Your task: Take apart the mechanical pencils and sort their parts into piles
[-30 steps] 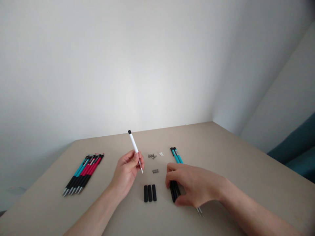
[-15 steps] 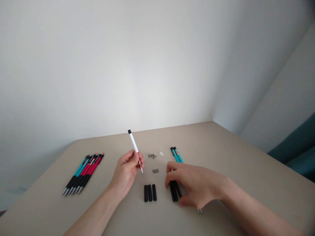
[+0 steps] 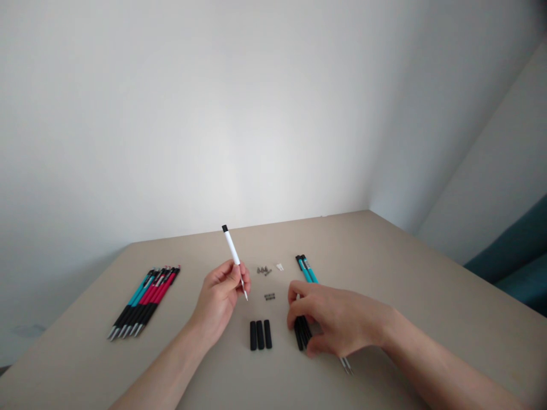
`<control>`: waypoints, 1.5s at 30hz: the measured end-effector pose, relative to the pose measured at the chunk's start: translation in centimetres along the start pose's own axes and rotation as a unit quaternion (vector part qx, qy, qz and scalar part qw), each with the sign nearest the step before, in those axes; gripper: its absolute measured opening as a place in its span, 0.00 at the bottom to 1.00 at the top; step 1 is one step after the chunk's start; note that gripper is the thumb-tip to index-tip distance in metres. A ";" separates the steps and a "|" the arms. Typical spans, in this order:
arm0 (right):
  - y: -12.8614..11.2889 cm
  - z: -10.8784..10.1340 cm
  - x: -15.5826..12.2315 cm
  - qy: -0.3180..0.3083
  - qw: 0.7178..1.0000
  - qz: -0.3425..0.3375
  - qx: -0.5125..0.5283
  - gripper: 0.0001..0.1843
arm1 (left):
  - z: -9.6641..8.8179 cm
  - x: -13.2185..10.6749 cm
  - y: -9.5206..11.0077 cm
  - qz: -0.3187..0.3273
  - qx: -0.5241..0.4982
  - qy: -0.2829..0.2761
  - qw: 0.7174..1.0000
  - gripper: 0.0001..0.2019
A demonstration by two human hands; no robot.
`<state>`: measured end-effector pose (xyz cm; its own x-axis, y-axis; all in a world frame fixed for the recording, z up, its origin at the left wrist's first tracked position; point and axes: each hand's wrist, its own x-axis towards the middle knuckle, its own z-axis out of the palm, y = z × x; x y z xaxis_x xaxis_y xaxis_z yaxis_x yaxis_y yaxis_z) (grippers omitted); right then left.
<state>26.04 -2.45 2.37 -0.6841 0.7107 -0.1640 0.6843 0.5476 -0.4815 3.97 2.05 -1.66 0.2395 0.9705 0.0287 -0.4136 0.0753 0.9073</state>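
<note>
My left hand (image 3: 220, 302) pinches a thin white refill (image 3: 232, 250) with a black end cap, held tilted up above the beige table (image 3: 384, 267). My right hand (image 3: 337, 320) lies curled over a small bundle of teal-and-black pens (image 3: 306, 270), fingers closing on their black grip ends; the metal tips (image 3: 347, 365) stick out below my palm. Between my hands lie three loose black rubber grips (image 3: 260, 335) side by side, a small spring (image 3: 269, 296) and several small metal tips (image 3: 264, 270).
A row of several assembled teal and pink pens (image 3: 145, 302) lies on the table at the left. A small white piece (image 3: 280, 266) rests near the metal tips. A white wall stands behind the table, and a teal seat (image 3: 517, 256) at the far right.
My right hand has shifted slightly on the pen bundle, its fingers curling in closer around the black grip ends. My left hand and the white refill have stayed still.
</note>
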 end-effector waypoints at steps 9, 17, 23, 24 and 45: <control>-0.2 -0.1 0.0 -0.004 1.000 -0.004 0.005 0.18 | -0.2 0.1 -0.2 0.003 0.001 -0.006 1.000 0.10; -0.2 -0.1 0.0 0.004 1.000 0.011 0.001 0.18 | 0.0 0.0 0.0 0.001 0.002 -0.005 1.000 0.10; -0.4 0.1 0.0 0.007 1.000 0.024 -0.001 0.17 | 0.2 0.0 0.1 0.000 0.005 0.001 1.000 0.11; -0.4 0.1 0.0 0.007 1.000 0.025 -0.002 0.18 | 0.2 0.0 0.1 -0.001 0.005 0.001 1.000 0.11; 0.9 1.3 2.6 0.153 0.984 -0.040 -0.083 0.21 | 0.0 0.1 -0.2 0.007 0.001 -0.002 1.000 0.10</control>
<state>24.57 -0.70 0.39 -0.6461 0.7488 0.1479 0.6813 0.6531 -0.3306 4.11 2.08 -1.84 0.2369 0.9706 0.0424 -0.4150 0.0616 0.9077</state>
